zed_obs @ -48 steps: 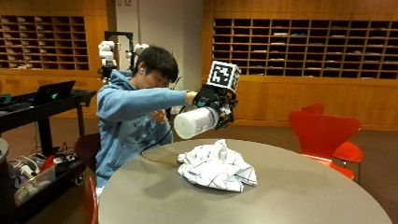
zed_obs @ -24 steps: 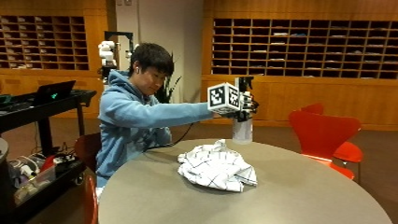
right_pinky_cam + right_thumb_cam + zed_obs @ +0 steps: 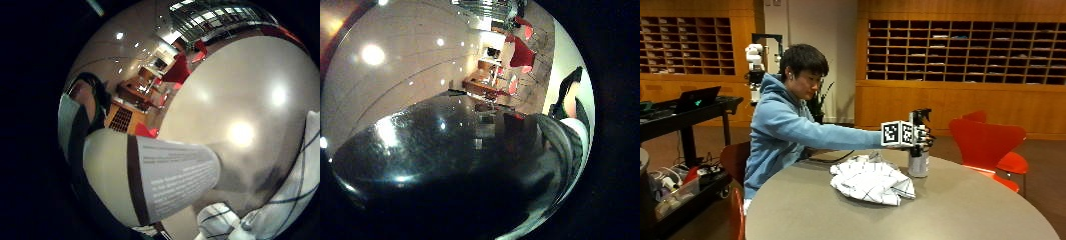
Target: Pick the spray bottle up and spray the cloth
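In the outside view the spray bottle (image 3: pixel 917 162), white with a black trigger head, stands upright on the round grey table (image 3: pixel 959 210), just right of the cloth. My gloved right hand (image 3: pixel 922 137) grips the bottle around its neck, arm stretched out over the table. The cloth (image 3: pixel 872 181) is white with dark check lines and lies crumpled near the table's middle. In the little finger side palm view the bottle's white labelled body (image 3: pixel 165 180) runs close under the palm, with the cloth (image 3: pixel 295 195) beside it on the table. The thumb side palm view is mostly filled by a dark, shiny shape I cannot identify.
A red chair (image 3: pixel 986 145) stands at the table's far right edge. A black cart (image 3: pixel 686 112) with a laptop and a crate of cables sits to the left of the person. Bare tabletop stretches in front of the cloth and to its right.
The hand carried the bottle from a tilted hold near the chest out past the cloth, turned it upright, then lowered it onto the table beside the cloth.
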A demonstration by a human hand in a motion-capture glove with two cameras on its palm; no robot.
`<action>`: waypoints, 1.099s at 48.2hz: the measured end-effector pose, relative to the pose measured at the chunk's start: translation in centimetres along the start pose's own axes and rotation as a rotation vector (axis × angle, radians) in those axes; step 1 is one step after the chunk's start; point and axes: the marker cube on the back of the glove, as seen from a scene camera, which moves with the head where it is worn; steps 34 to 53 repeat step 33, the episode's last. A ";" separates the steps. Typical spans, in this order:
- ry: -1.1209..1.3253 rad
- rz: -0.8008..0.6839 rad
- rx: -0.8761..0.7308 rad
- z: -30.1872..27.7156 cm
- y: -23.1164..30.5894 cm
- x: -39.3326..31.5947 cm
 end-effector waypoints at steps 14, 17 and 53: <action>0.098 -0.070 -0.226 -1.3 0.7 0.5; 0.102 -0.069 -0.240 -2.6 0.9 0.7; 0.007 -0.091 -0.201 -10.3 4.9 -1.0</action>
